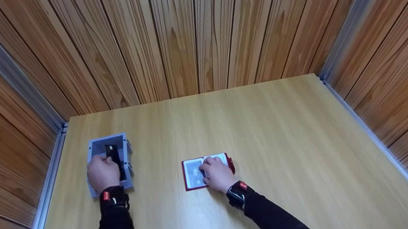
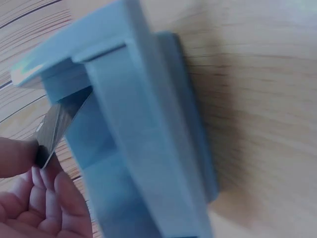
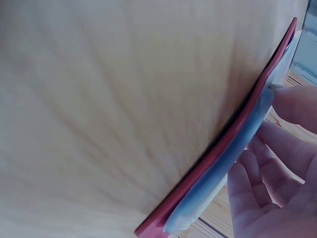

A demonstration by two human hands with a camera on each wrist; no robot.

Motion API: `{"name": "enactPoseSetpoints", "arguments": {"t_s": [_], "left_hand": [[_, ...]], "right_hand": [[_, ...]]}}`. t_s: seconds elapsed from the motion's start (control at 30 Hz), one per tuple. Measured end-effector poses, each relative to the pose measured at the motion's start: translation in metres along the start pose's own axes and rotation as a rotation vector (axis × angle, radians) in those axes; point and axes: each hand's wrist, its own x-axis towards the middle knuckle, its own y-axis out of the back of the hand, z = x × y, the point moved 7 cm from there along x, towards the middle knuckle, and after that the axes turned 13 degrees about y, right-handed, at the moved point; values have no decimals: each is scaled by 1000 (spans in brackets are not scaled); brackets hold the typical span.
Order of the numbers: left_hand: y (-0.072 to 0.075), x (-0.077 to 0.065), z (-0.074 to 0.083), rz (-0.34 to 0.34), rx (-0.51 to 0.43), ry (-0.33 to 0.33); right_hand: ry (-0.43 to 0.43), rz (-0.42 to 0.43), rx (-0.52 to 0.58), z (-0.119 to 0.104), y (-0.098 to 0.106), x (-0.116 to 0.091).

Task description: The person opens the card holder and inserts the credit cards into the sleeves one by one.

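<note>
In the head view my left hand (image 1: pixel 103 173) is over a grey-blue plastic bin (image 1: pixel 107 139) on the left of the table. Between thumb and fingers it pinches a thin, flat, dark card-like piece (image 2: pixel 53 126), whose far end reaches inside the bin wall. From above, this piece shows black. My right hand (image 1: pixel 218 174) rests on an open red card holder (image 1: pixel 184 176) with clear plastic sleeves (image 1: pixel 195 172). Thumb tip and fingertips lie against the sleeves near the middle fold, fingers slightly bent and spread. The hand covers part of the right page.
The wooden tabletop (image 1: pixel 274 131) stretches between the bin, the holder and the walls. Wood-plank walls (image 1: pixel 172 32) close off the back and both sides, with metal rails (image 1: pixel 383 154) along the side edges. Black sleeves and wristbands cover both forearms.
</note>
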Motion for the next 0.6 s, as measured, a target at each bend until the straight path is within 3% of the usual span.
{"name": "enactPoseSetpoints", "arguments": {"t_s": [0.1, 0.3, 0.43, 0.6], "left_hand": [[10, -4, 8, 42, -49, -13], [22, -16, 27, 11, -138, -9], [23, -28, 40, -4, -159, -29], [19, -42, 53, 13, -195, -107]], "right_hand": [[-2, 1, 2, 0, 0, -1], [-29, -26, 20, 1, -1, -1], [-29, -30, 24, 2, -2, -1], [-31, -33, 20, 3, -3, 0]]}}
